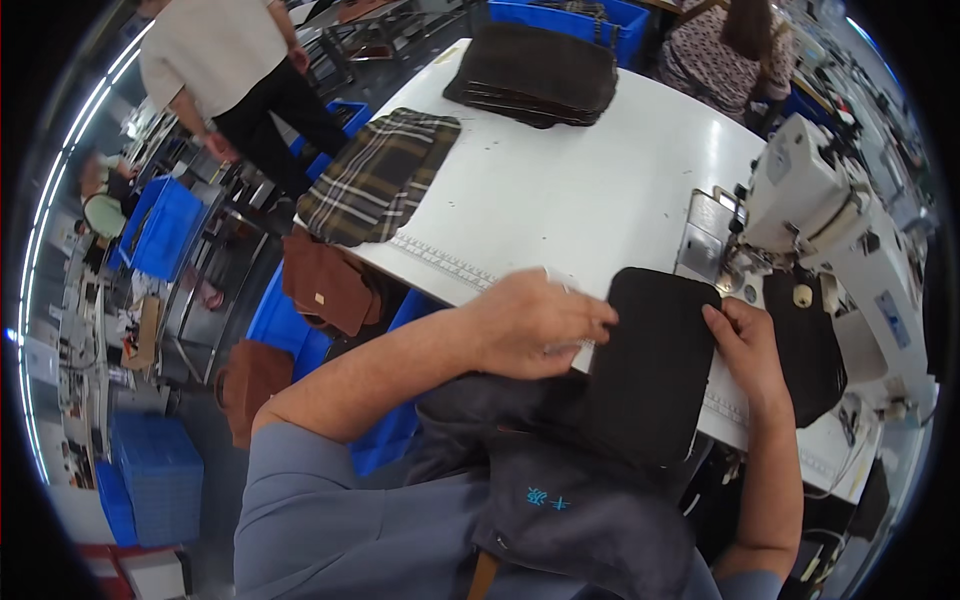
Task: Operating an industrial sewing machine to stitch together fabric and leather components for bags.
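Note:
A black rectangular fabric panel [652, 368] with rounded corners stands tilted up at the table's near edge, its lower part over my lap. My right hand [745, 340] grips its right edge near the top, thumb in front and fingers behind. My left hand [535, 322] is closed beside the upper left edge, its fingertips at or very near the cloth. What those curled fingers hold, if anything, is hidden. Just right of my right hand, another dark fabric piece [805, 350] lies by the white sewing machine [812, 190].
The white table [590, 190] bears a stack of dark panels [535, 75], a pile of plaid fabric [380, 178] and a flat metallic case [704, 235]. Brown bags [328, 285] sit at a blue bin to the left. One person [235, 75] stands beyond; another [722, 55] sits far right.

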`<action>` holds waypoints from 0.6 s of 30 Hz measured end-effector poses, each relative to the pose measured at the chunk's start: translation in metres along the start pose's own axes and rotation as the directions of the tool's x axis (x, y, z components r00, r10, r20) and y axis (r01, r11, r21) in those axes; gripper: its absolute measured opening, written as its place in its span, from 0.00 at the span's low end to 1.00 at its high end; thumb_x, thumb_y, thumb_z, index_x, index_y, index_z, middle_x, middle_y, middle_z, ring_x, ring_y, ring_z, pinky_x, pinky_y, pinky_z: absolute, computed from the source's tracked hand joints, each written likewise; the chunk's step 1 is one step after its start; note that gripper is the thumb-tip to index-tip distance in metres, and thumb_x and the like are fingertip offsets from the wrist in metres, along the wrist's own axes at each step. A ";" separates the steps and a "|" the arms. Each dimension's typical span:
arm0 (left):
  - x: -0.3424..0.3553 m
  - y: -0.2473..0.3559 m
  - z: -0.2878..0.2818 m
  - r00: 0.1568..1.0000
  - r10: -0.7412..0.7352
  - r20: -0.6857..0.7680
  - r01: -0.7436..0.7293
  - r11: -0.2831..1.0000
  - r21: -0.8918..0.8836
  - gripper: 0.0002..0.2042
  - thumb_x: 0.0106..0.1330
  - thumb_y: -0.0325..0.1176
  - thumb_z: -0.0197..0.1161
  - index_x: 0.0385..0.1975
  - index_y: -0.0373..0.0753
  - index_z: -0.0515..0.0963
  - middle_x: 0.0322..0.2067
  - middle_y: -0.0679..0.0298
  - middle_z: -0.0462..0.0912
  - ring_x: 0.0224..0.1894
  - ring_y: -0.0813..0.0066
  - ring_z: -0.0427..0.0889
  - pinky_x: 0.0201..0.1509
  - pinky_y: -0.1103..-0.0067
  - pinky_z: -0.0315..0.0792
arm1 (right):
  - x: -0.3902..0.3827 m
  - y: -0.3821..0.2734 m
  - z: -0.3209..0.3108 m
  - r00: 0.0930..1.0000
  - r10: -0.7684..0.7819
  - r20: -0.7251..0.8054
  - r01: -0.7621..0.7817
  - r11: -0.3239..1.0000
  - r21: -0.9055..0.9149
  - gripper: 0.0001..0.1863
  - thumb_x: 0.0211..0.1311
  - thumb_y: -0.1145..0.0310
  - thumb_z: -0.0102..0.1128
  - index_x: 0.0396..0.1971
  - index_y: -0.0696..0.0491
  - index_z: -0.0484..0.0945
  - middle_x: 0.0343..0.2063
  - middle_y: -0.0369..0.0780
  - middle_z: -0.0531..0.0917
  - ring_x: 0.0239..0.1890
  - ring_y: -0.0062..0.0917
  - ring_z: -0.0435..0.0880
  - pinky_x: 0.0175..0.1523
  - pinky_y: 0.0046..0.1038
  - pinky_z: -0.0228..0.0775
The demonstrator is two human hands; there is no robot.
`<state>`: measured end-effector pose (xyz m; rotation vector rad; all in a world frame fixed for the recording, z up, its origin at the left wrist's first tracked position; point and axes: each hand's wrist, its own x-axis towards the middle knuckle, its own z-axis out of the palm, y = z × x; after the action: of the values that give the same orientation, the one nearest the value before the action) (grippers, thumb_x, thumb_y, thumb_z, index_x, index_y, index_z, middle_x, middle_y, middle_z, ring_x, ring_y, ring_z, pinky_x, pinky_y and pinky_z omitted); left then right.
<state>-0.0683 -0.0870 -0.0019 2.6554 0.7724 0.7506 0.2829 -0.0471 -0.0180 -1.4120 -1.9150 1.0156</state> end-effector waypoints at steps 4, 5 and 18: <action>-0.044 -0.043 -0.058 0.842 -0.403 -0.359 0.504 0.826 0.252 0.09 0.58 0.33 0.75 0.38 0.40 0.88 0.41 0.60 0.90 0.42 0.60 0.90 0.48 0.70 0.81 | -0.007 -0.009 0.001 0.996 0.086 -0.029 -0.074 0.957 0.281 0.13 0.75 0.63 0.65 0.32 0.56 0.83 0.20 0.26 0.75 0.19 0.07 0.65 0.24 0.18 0.54; -0.064 -0.056 -0.074 0.756 -0.476 -0.450 0.630 0.715 0.302 0.11 0.58 0.42 0.76 0.34 0.42 0.89 0.41 0.63 0.90 0.41 0.60 0.88 0.47 0.69 0.81 | -0.007 -0.008 0.000 0.995 0.087 -0.049 -0.066 0.940 0.333 0.12 0.76 0.63 0.65 0.35 0.57 0.83 0.21 0.26 0.77 0.18 0.07 0.66 0.23 0.16 0.54; -0.118 -0.076 -0.133 0.333 -0.739 -0.585 0.943 0.273 0.193 0.10 0.63 0.42 0.70 0.34 0.43 0.91 0.29 0.59 0.89 0.35 0.58 0.89 0.43 0.65 0.81 | -0.009 -0.007 0.002 0.997 0.066 -0.046 -0.040 0.901 0.433 0.10 0.76 0.65 0.63 0.41 0.57 0.83 0.26 0.28 0.82 0.21 0.07 0.72 0.25 0.14 0.62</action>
<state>-0.2584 -0.0757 0.0305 1.7797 2.5866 0.7591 0.2804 -0.0570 -0.0130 -1.2221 -1.4913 1.3126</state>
